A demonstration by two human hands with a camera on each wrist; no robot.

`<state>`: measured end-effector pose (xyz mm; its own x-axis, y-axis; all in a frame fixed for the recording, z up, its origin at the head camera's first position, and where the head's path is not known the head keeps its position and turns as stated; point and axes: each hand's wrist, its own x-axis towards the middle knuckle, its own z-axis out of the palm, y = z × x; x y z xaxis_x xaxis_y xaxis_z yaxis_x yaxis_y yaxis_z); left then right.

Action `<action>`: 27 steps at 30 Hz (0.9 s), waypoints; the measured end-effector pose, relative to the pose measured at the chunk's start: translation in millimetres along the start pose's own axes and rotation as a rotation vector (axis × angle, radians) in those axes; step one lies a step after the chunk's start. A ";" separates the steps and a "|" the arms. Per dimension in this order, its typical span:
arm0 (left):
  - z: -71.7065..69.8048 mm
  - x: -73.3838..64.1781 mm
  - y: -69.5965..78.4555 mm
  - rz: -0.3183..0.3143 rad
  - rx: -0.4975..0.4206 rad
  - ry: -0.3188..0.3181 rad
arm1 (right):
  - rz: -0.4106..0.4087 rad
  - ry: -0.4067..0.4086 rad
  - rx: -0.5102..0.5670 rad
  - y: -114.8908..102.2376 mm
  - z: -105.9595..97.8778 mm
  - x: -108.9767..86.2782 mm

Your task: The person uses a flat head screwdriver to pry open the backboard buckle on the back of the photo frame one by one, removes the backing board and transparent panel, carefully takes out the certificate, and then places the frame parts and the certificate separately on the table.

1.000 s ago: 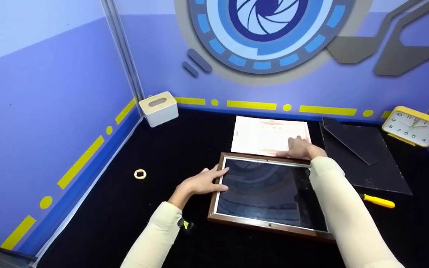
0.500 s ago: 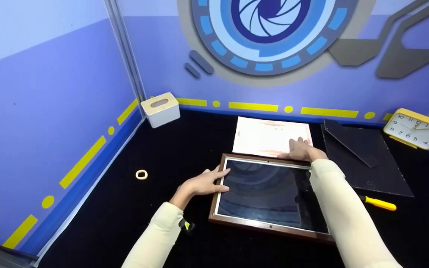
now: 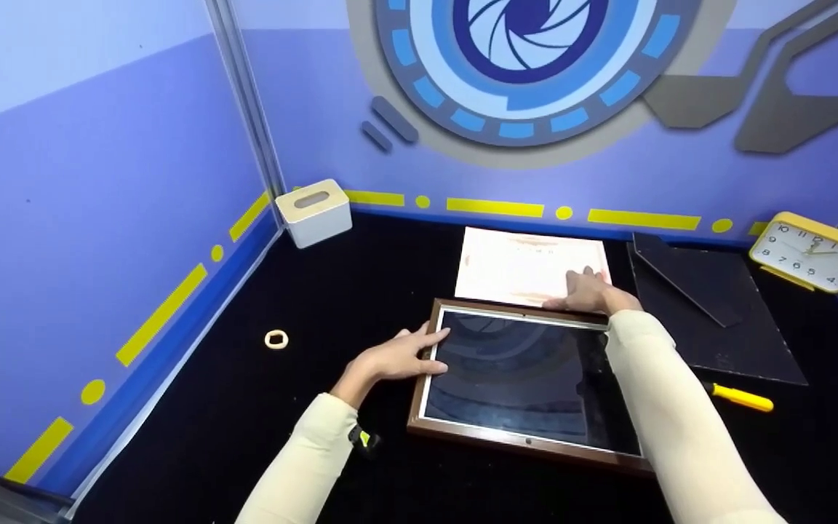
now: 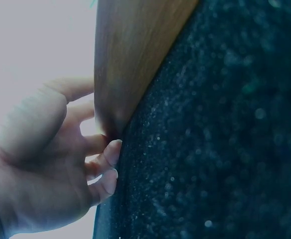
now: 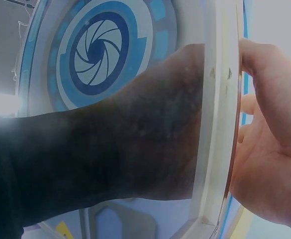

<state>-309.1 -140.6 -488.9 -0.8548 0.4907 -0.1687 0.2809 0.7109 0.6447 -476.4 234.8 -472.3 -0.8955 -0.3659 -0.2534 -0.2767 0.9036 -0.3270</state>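
A brown picture frame (image 3: 528, 441) with a white inner edge and a glossy dark pane lies flat on the black cloth. My left hand (image 3: 401, 355) holds its left side, two digits over the rim at the pane. Other fingers (image 4: 109, 181) curl low beside the wooden outer side in the left wrist view. My right hand (image 3: 585, 291) rests on the near right part of a pale printed certificate (image 3: 510, 266), just beyond the frame's far side. Its thumb (image 5: 262, 52) is right by the frame's rim in the right wrist view, other fingers partly hidden.
A black backing board (image 3: 710, 306) with a stand lies at the right, a yellow-handled screwdriver (image 3: 743, 397) near it. A yellow clock (image 3: 812, 251) stands at the back right, a tissue box (image 3: 315, 215) at the back left. A small cream ring (image 3: 276, 340) lies left.
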 end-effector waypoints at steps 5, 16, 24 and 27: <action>0.8 0.6 0.7 0.002 0.001 -0.004 | -0.001 0.028 0.012 2.0 -0.9 -8.9; -0.7 0.2 -3.2 0.014 0.007 0.005 | -0.127 0.138 0.250 4.7 -7.2 -71.7; 2.0 -2.0 -5.2 0.036 0.011 0.011 | -0.220 0.182 0.222 9.3 25.5 -151.1; -0.6 -1.8 -3.5 0.047 0.016 0.016 | -0.227 0.176 0.191 10.7 34.3 -172.5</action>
<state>-308.8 -144.4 -490.4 -0.8472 0.5160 -0.1265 0.3279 0.6952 0.6396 -312.9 299.9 -463.3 -0.8695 -0.4939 0.0007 -0.4204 0.7394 -0.5258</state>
